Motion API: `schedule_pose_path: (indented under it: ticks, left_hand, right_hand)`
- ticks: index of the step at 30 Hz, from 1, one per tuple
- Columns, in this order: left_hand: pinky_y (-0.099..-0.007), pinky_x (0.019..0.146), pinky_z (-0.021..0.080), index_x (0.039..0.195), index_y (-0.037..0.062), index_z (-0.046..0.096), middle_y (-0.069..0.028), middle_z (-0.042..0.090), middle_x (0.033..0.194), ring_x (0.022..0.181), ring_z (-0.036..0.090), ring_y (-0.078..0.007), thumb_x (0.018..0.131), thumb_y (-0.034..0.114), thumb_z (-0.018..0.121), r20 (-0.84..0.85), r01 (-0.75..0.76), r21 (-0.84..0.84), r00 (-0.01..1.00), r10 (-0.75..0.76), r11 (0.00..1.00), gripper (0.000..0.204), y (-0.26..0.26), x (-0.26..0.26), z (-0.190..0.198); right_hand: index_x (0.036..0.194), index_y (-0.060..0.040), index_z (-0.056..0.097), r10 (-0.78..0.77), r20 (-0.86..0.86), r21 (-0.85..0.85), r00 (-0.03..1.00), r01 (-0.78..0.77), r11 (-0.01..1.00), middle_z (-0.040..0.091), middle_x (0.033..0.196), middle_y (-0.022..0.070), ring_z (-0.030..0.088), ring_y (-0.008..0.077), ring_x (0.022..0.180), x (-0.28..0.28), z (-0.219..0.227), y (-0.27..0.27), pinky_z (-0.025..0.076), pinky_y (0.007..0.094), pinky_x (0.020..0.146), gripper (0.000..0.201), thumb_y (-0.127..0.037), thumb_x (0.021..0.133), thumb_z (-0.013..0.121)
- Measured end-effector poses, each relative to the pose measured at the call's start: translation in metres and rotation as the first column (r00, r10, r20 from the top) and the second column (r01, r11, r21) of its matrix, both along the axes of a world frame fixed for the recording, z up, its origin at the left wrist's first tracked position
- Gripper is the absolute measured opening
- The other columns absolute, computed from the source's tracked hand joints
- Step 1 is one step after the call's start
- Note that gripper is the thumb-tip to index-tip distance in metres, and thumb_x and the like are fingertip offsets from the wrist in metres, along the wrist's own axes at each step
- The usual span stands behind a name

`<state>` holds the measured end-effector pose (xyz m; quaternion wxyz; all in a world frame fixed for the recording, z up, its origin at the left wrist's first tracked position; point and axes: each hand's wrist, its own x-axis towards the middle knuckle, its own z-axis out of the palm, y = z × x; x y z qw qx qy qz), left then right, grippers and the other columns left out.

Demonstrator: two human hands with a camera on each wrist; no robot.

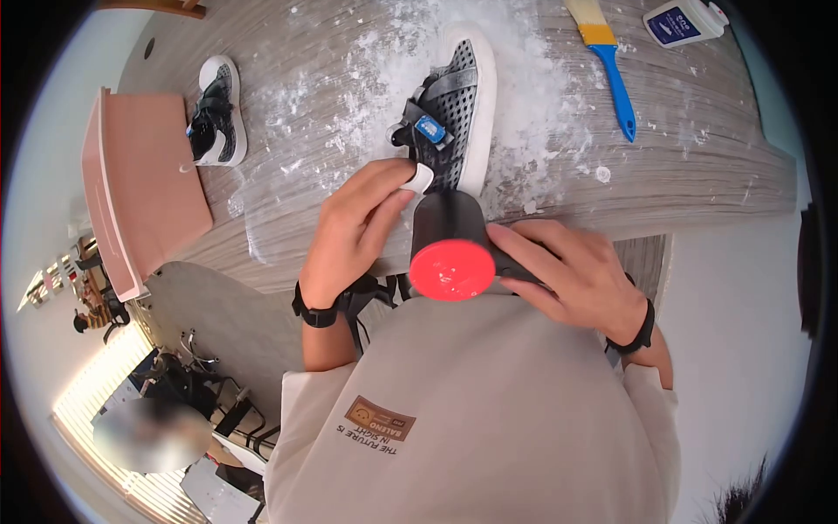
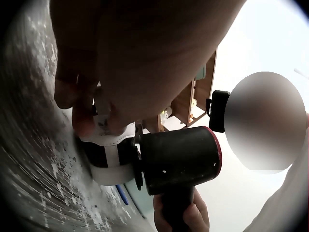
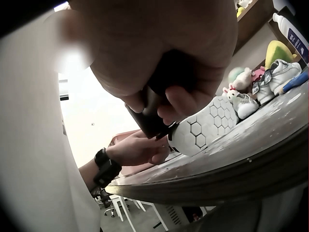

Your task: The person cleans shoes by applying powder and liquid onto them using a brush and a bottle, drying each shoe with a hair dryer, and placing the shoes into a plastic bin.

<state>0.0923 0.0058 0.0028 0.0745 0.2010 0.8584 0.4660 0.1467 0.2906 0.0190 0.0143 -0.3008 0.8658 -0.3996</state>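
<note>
A black mesh sneaker [image 1: 454,113] with a white sole lies tilted on the powdery table, toe pointing away. My left hand [image 1: 353,227] pinches the white heel tab [image 1: 421,179] between thumb and fingers. In my right hand [image 1: 580,275] is the handle of a black hair dryer [image 2: 178,159] with a red rear end [image 1: 452,269]. Its nozzle end sits close against the heel opening. From the right wrist, the hexagon-patterned sole [image 3: 205,125] faces the camera, and my fingers curl round the dryer's dark handle.
The second sneaker [image 1: 229,105] stands at the left, beside a pink bin [image 1: 153,166]. A blue-handled brush [image 1: 615,87] and a white bottle [image 1: 685,24] lie at the far right. White powder is spread over the table [image 1: 297,166]. Another person [image 1: 153,437] is at the lower left.
</note>
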Motion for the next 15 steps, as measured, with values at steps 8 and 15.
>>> schedule_pose_path:
  ticks: [8, 15]
  left_hand:
    - [-0.0257, 0.079, 0.051, 0.119, -0.0023, 0.071, -0.0109, 0.074, 0.104, 0.088, 0.066, -0.0151, 0.093, 0.002, 0.074, 0.247, -0.284, 0.298, 0.945, 0.213, 0.911, 0.026, 0.003, 0.018, -0.002]
    - [-0.04, 0.101, 0.055, 0.149, -0.0042, 0.041, -0.018, 0.061, 0.138, 0.119, 0.066, -0.0257, 0.108, 0.02, 0.052, 0.643, -0.621, 0.762, 0.695, -0.321, 0.181, 0.048, 0.032, 0.022, 0.011]
  right_hand:
    - [0.122, -0.0165, 0.075, -0.011, -0.244, 0.001, 0.97, 0.012, 1.0, 0.065, 0.104, 0.0041, 0.065, 0.0179, 0.074, -0.003, 0.0, 0.003, 0.055, 0.0295, 0.059, 0.051, -0.014, 0.072, 0.082]
    - [0.122, -0.0055, 0.071, 0.006, -0.247, -0.075, 0.969, -0.025, 0.997, 0.067, 0.113, 0.0134, 0.068, 0.029, 0.087, -0.014, 0.016, 0.001, 0.055, 0.0374, 0.068, 0.045, -0.022, 0.081, 0.078]
